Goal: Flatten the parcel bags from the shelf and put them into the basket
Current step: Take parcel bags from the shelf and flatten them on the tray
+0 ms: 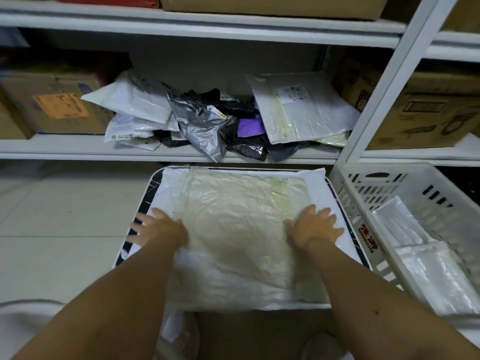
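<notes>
White basket (363,193) holding flattened parcel bags (420,258), hands absent from it

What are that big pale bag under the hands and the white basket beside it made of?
The pale bag looks like thin glossy plastic film: it crinkles and catches light. The basket seems rigid moulded plastic, matte white, with slotted walls.

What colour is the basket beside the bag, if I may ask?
The basket is white, seen in the head view.

Bag under my palms (233,229): large, white, wrinkled, spread flat across the small table.
Shelf pile (207,120): white, grey, black bags crumpled near the front edge.
Basket (363,183): white, holding flattened bags (426,258).
</notes>
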`<state>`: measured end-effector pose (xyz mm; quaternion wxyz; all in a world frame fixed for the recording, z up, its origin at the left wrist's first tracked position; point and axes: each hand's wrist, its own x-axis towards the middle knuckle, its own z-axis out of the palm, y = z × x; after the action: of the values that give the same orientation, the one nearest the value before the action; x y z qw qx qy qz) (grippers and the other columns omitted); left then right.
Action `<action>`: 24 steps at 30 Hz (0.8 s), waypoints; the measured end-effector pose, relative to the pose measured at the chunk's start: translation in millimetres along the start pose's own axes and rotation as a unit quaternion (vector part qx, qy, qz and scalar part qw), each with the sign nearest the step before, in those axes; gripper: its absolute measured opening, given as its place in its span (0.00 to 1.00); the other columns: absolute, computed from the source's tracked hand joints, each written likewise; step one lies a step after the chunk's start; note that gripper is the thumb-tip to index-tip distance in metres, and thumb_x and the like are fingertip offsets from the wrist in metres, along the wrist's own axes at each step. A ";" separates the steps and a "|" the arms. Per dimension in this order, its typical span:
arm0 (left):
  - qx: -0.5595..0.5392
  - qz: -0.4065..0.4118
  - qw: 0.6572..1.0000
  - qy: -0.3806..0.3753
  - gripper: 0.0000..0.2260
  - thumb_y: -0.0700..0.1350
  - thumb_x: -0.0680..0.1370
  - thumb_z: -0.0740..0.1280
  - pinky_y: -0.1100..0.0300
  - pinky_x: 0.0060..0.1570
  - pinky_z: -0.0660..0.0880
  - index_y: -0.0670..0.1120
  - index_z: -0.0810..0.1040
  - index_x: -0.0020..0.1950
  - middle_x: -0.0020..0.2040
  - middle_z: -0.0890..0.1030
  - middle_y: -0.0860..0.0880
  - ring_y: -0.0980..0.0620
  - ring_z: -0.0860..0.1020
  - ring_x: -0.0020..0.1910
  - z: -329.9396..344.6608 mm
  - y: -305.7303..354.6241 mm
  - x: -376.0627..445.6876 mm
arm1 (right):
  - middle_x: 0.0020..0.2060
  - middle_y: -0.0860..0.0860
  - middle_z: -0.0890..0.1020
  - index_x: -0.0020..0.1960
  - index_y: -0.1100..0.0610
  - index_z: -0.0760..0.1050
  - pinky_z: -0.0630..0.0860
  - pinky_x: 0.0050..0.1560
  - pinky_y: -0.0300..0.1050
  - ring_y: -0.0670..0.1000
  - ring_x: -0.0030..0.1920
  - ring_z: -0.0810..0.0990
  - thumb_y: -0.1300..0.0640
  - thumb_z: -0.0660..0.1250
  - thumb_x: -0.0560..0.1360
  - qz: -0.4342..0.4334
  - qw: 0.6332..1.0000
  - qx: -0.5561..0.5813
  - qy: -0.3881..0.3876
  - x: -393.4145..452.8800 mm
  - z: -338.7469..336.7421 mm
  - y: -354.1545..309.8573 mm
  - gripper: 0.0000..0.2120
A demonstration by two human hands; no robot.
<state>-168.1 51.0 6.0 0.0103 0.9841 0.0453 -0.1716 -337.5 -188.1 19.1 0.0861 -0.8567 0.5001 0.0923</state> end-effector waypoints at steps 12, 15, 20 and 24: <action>-0.091 -0.040 0.995 0.016 0.36 0.61 0.78 0.56 0.38 0.65 0.64 0.40 0.50 0.77 0.73 0.61 0.39 0.39 0.62 0.70 2.9 -21.2 -0.1 | 0.73 0.60 0.64 0.77 0.60 0.48 0.62 0.69 0.65 0.64 0.72 0.63 0.25 0.66 0.63 0.160 0.976 0.143 -0.026 0.8 1.4 43.5 0.58; -0.097 -0.047 0.993 0.044 0.37 0.61 0.78 0.59 0.42 0.62 0.68 0.37 0.52 0.75 0.70 0.64 0.39 0.41 0.66 0.67 2.3 -20.8 -2.0 | 0.68 0.59 0.71 0.77 0.59 0.49 0.65 0.67 0.65 0.64 0.69 0.68 0.29 0.68 0.62 0.174 0.971 0.165 -0.024 5.4 -1.1 37.2 0.57; -0.101 -0.057 0.991 0.069 0.37 0.59 0.76 0.63 0.47 0.60 0.69 0.35 0.56 0.73 0.65 0.68 0.40 0.42 0.71 0.63 -1.9 -15.0 -12.8 | 0.45 0.54 0.81 0.53 0.58 0.76 0.76 0.54 0.53 0.61 0.49 0.80 0.42 0.75 0.58 0.160 0.960 0.221 -0.063 5.6 -2.6 32.7 0.30; -0.111 0.000 0.990 0.085 0.27 0.49 0.78 0.62 0.48 0.59 0.69 0.36 0.61 0.71 0.64 0.70 0.39 0.41 0.72 0.63 -9.7 -12.8 -21.6 | 0.48 0.57 0.81 0.56 0.59 0.76 0.76 0.56 0.56 0.61 0.51 0.80 0.47 0.78 0.59 0.149 0.957 0.227 -0.101 0.4 -8.6 28.4 0.30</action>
<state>-186.2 62.3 22.4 0.1157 0.9878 0.0643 -0.0815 -361.5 -204.2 25.8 0.3136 -0.7168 0.6183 0.0744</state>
